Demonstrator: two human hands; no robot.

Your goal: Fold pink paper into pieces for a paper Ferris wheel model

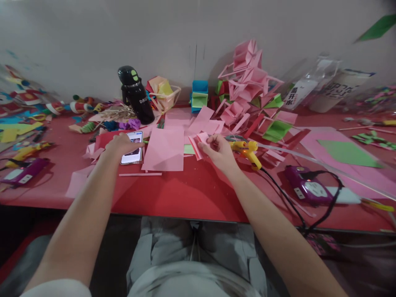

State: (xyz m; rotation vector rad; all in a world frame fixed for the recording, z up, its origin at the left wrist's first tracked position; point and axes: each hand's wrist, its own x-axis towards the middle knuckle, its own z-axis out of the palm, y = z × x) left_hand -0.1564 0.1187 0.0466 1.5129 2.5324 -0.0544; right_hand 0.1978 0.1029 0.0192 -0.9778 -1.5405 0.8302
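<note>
My left hand [119,144] reaches over a phone [132,156] with a lit screen. One finger stretches across the screen; the other fingers are mostly hidden. The phone appears to lie flat on the red table. My right hand [219,152] pinches a small folded piece of pink paper [196,147] between thumb and fingers. Between my hands lies a larger pink sheet [165,150], with a thin pink paper strip [140,174] in front of it. Just right of my right hand rests a yellow glue gun [247,152] with a black cord.
Behind stand a black bottle [137,97], a blue and green paper box [199,97] and a stack of pink paper constructions [247,78]. A purple power box [309,187] with cords sits right. Another yellow glue gun [26,153] lies left. The table's front edge [185,218] is near my lap.
</note>
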